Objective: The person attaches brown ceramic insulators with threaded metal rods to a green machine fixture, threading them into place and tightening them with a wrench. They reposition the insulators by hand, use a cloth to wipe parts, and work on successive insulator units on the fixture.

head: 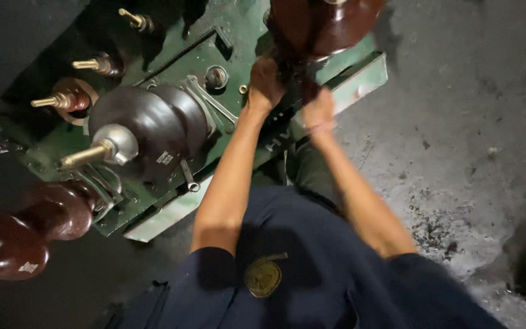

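**A:** Where are your hands?

**B:** Both are up at the base of the glossy reddish-brown ribbed ceramic insulator at the far right corner of the green painted metal transformer lid. Your left hand is curled around the dark underside of it, fingers closed on something there. Your right hand sits just beside, also closed at the base, with a thin pale band at the wrist. The picture is blurred, so you cannot tell exactly what each hand pinches.

**A:** And that insulator itself?

**B:** It stands above your hands, its top cut off by the picture, its foot on the lid near the right edge.

**A:** What lies next to your left arm?

**B:** A flat steel open-ended spanner lies on the lid just left of your forearm. A second, smaller steel ring spanner lies near the lid's near edge. Beyond the first one is a small round dark cap fitting.

**A:** Further out?

**B:** A second large dark-brown ceramic insulator stands mid-lid, with a silver metal cap and a brass threaded stud. A third reddish-brown ceramic insulator rises at the near left corner. Along the far left edge run three small brown bushings with brass studs. The lid rests over a grey, stained concrete floor.
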`<act>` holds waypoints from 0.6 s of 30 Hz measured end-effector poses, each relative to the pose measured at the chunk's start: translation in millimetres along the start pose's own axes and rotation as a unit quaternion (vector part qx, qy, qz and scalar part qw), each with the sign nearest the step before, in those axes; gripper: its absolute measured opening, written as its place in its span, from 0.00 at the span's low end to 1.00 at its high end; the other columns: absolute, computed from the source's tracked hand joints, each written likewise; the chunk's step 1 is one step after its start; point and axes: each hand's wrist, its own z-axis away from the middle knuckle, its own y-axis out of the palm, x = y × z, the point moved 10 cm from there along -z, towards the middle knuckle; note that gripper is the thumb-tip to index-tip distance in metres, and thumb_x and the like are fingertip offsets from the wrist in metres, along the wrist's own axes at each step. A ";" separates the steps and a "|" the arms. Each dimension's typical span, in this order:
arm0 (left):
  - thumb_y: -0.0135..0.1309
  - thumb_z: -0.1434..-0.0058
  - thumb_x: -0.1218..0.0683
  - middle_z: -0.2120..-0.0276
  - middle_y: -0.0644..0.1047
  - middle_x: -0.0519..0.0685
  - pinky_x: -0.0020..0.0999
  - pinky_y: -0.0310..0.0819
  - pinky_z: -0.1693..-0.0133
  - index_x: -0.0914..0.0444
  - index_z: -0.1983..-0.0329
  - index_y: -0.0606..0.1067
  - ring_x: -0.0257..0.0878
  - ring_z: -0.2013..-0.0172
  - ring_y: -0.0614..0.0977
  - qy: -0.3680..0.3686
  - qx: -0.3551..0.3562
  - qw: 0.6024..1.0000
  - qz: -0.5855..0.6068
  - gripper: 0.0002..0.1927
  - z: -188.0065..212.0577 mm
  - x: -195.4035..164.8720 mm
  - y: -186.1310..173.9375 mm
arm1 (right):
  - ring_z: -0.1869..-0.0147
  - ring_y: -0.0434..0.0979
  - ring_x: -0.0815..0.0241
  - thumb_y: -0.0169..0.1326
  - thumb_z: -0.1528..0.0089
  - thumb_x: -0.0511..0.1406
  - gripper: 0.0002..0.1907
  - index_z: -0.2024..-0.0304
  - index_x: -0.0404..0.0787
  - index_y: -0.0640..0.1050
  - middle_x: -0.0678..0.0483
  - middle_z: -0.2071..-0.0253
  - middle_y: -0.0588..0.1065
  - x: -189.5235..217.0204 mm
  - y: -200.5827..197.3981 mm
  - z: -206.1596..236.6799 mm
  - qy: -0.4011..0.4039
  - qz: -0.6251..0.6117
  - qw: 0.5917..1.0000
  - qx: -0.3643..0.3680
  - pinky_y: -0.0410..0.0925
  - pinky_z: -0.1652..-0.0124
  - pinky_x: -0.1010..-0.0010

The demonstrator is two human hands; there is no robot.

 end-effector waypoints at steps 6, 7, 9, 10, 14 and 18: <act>0.67 0.45 0.57 0.56 0.78 0.58 0.50 0.74 0.53 0.63 0.50 0.76 0.59 0.55 0.79 -0.029 0.002 0.996 0.078 0.20 0.7 -3.5 -7.4 | 0.63 0.76 0.34 0.50 0.34 0.41 0.14 0.54 0.41 0.82 0.38 0.68 0.77 -10.4 0.7 -16.5 -0.070 0.126 0.967 0.211 0.67 0.63 0.45; 0.67 0.44 0.57 0.57 0.79 0.56 0.50 0.75 0.53 0.62 0.50 0.77 0.58 0.56 0.79 -0.068 0.014 0.994 0.079 0.19 0.7 2.9 -3.9 | 0.64 0.77 0.38 0.50 0.31 0.44 0.15 0.58 0.41 0.82 0.40 0.67 0.77 -11.8 -0.9 -34.8 -0.089 0.166 0.948 0.255 0.68 0.62 0.48; 0.67 0.45 0.58 0.55 0.78 0.57 0.50 0.74 0.53 0.62 0.48 0.75 0.59 0.55 0.79 -0.033 -0.012 0.997 0.072 0.21 -0.9 -4.8 -9.1 | 0.66 0.77 0.41 0.52 0.33 0.45 0.14 0.56 0.45 0.82 0.41 0.69 0.77 -2.9 -2.0 -55.4 -0.145 0.178 0.923 0.309 0.68 0.63 0.50; 0.67 0.46 0.58 0.54 0.78 0.58 0.51 0.74 0.53 0.63 0.47 0.75 0.60 0.55 0.78 -0.010 -0.029 0.997 0.067 0.23 -1.5 -9.0 -12.3 | 0.68 0.76 0.41 0.53 0.37 0.43 0.16 0.51 0.47 0.83 0.41 0.70 0.76 8.6 -5.9 -66.2 -0.189 0.151 0.918 0.315 0.67 0.66 0.50; 0.67 0.44 0.58 0.57 0.80 0.56 0.50 0.75 0.52 0.61 0.49 0.76 0.57 0.56 0.80 -0.041 0.001 0.996 0.080 0.20 0.7 -1.4 -4.0 | 0.66 0.80 0.44 0.54 0.37 0.46 0.16 0.51 0.48 0.82 0.45 0.67 0.80 20.6 -9.3 -72.0 -0.175 0.075 0.937 0.294 0.70 0.66 0.54; 0.66 0.43 0.58 0.54 0.80 0.59 0.49 0.75 0.51 0.63 0.49 0.75 0.60 0.54 0.80 -0.024 -0.025 0.997 0.066 0.20 1.9 -0.6 -7.2 | 0.59 0.79 0.39 0.54 0.33 0.46 0.15 0.53 0.46 0.84 0.42 0.61 0.80 5.5 -5.0 -46.4 -0.092 0.180 0.956 0.210 0.70 0.61 0.52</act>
